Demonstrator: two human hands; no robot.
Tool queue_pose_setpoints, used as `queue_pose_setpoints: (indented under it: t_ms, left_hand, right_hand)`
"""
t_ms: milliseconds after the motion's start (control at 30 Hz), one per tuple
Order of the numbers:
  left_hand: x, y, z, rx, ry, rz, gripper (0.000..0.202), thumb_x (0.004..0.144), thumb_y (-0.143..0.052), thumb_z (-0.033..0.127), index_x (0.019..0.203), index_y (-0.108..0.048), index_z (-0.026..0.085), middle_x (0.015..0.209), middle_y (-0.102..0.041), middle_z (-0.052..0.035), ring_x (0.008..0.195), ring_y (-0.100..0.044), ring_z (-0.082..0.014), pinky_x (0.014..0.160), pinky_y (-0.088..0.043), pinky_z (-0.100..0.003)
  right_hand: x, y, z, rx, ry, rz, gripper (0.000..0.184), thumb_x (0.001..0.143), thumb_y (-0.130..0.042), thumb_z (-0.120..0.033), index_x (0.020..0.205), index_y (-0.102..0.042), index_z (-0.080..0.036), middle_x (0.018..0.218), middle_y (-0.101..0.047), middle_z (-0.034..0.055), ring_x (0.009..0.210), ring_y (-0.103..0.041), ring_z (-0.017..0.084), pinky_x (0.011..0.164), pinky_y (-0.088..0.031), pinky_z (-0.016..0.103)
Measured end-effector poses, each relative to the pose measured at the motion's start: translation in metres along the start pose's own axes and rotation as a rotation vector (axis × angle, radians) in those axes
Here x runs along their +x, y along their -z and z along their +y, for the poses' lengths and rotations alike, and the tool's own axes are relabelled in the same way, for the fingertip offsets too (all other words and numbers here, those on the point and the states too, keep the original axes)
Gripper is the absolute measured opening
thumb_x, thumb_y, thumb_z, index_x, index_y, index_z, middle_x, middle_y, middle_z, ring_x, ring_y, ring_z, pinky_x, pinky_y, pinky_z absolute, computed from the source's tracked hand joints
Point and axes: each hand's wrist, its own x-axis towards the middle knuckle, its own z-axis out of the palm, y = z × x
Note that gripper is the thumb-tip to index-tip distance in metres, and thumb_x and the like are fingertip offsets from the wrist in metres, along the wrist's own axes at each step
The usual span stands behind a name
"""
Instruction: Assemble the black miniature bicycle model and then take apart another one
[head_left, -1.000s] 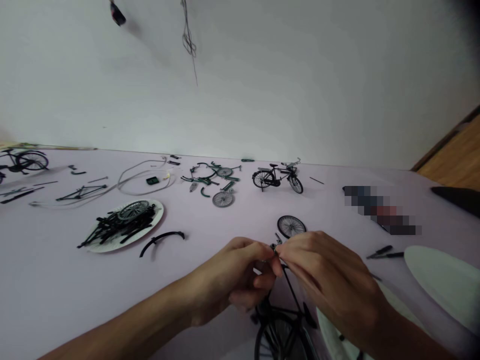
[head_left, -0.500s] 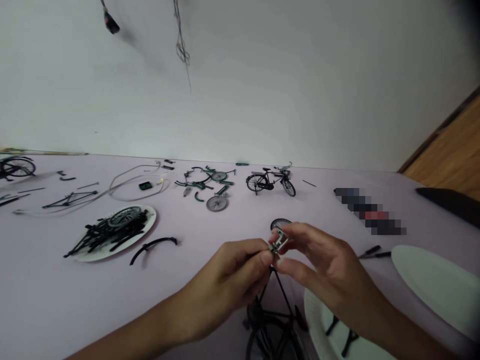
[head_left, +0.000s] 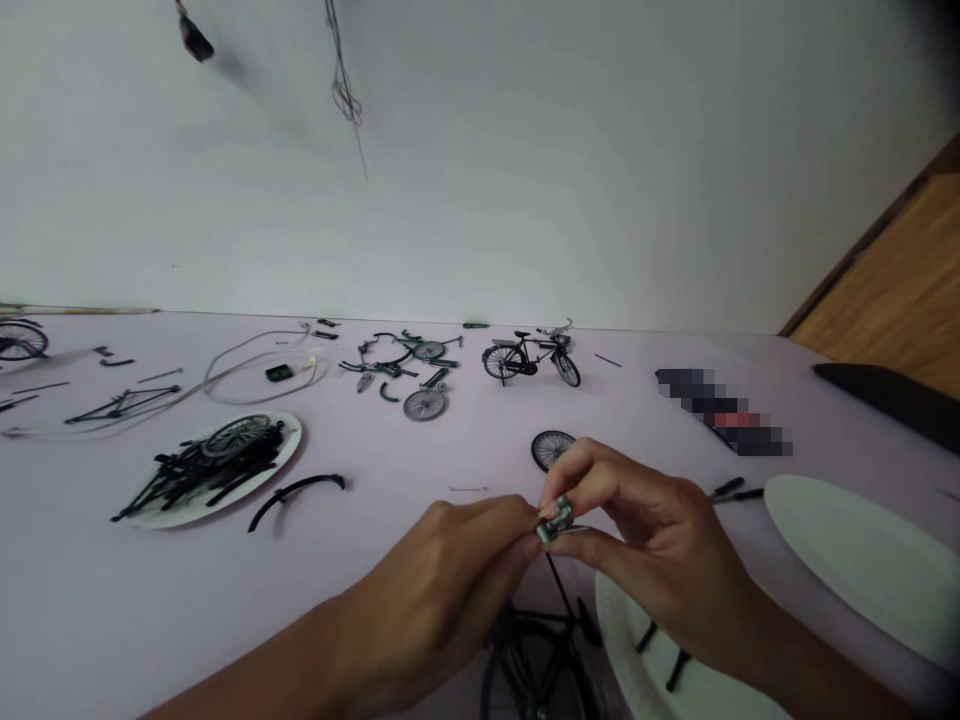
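At the bottom edge, a partly hidden black bicycle [head_left: 517,625] sits on the tabletop [head_left: 390,460] beside a white plate [head_left: 609,640] with black pieces in it. Above that bicycle, the left hand [head_left: 450,580] grips a small metal part [head_left: 555,522], thumb against fingers; the right hand [head_left: 652,530] pinches the same part from the other side. Just beyond the right hand lies a loose wheel [head_left: 547,452]. Off left, a curved strip [head_left: 296,488] lies near a heaped plate [head_left: 294,440]. Farther back are green bicycle parts [head_left: 397,366] and a standing bicycle [head_left: 529,368], then the wall [head_left: 525,150].
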Motion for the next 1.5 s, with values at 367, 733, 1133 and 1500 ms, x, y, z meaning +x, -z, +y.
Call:
queue_pose_setpoints:
  t_ms: [367, 733, 1133, 1500]
  left_hand:
    - [0.005, -0.001, 0.000, -0.187, 0.255, -0.097, 0.019, 0.099, -0.038, 0.014, 0.083, -0.047, 0.018, 0.066, -0.043, 0.0056, 0.057, -0.037, -0.0082, 0.055, -0.032, -0.022]
    - [0.005, 0.003, 0.009, -0.895, 0.477, -0.184, 0.038, 0.104, -0.035, 0.039, 0.075, -0.042, 0.017, 0.066, -0.036, 0.0043, 0.058, -0.029, -0.0077, 0.052, -0.026, -0.021]
    - [0.005, 0.002, -0.002, -1.015, 0.661, -0.211, 0.025, 0.101, -0.039, 0.026, 0.090, -0.058, 0.015, 0.065, -0.033, 0.0055, 0.054, -0.024, -0.0070, 0.047, -0.020, -0.019]
    - [0.009, 0.010, -0.022, -0.947, 0.636, -0.101, 0.031, 0.097, -0.043, 0.026, 0.067, -0.038, 0.017, 0.059, -0.030, 0.0061, 0.052, -0.022, -0.0072, 0.046, -0.017, -0.022]
  right_hand:
    - [0.006, 0.001, 0.003, 0.129, -0.154, -0.071, 0.010, 0.089, -0.068, -0.017, 0.092, -0.066, -0.025, 0.095, -0.059, -0.0023, 0.087, -0.058, 0.012, 0.081, -0.048, 0.028]
    - [0.007, 0.002, 0.001, 0.399, -0.353, -0.050, 0.017, 0.088, -0.071, -0.026, 0.105, -0.071, -0.025, 0.097, -0.069, 0.0004, 0.079, -0.058, 0.009, 0.073, -0.048, 0.022]
    - [0.008, 0.001, 0.000, 0.404, -0.510, 0.029, 0.013, 0.087, -0.072, -0.030, 0.098, -0.072, -0.023, 0.081, -0.065, -0.0023, 0.075, -0.058, 0.009, 0.074, -0.046, 0.025]
    - [0.016, 0.029, -0.008, -0.116, -0.356, -0.017, 0.025, 0.094, -0.057, -0.035, 0.115, -0.062, -0.022, 0.096, -0.071, 0.0039, 0.083, -0.065, 0.015, 0.077, -0.050, 0.032]
